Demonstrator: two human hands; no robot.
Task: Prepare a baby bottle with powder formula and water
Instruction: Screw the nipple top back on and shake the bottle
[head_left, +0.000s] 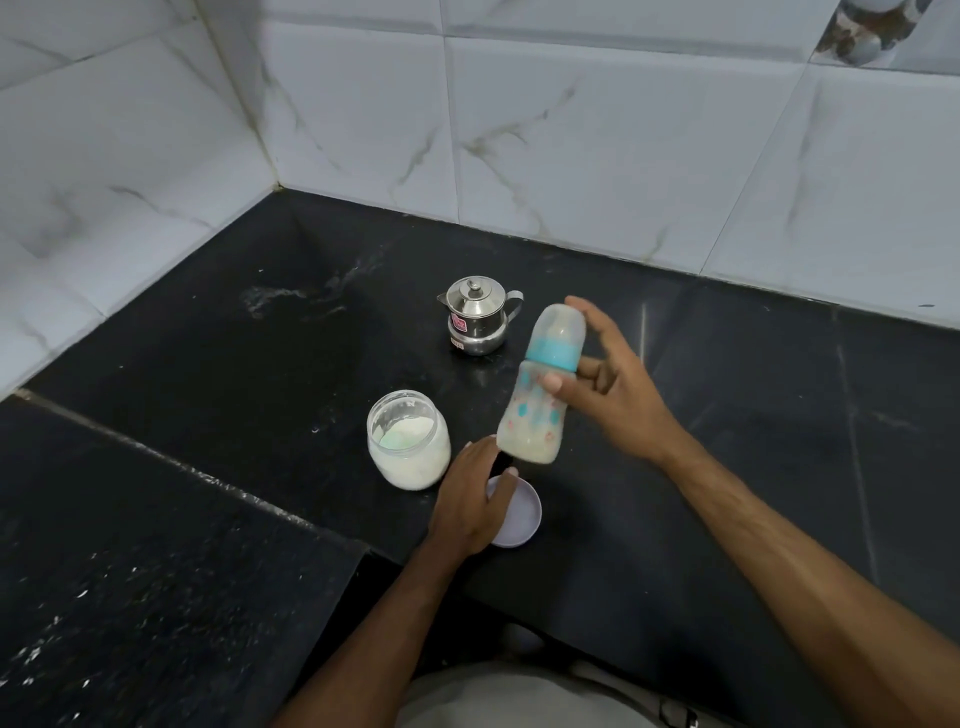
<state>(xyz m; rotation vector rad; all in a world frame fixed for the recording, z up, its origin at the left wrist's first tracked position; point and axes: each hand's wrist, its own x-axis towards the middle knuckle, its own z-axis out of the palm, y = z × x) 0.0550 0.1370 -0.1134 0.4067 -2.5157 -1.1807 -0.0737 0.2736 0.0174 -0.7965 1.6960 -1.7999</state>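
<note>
My right hand (610, 384) grips a clear baby bottle (540, 395) with a teal collar and a cap over the teat, holding it tilted above the black counter; pale milky liquid fills its lower part. The thumb lies across the bottle's front and the forefinger reaches up beside the cap. My left hand (475, 499) rests on a pale lilac jar lid (519, 519) lying on the counter, thumb over its rim. Just left stands an open glass jar (408, 439) of white powder formula. A small steel lidded pot (478, 322) with a spout and handle stands behind.
The black stone counter (727, 467) runs into a corner of white marbled wall tiles (571, 130). A lower dark slab (156, 571) with a raised edge lies to the left. A wet smear marks the counter near the back left.
</note>
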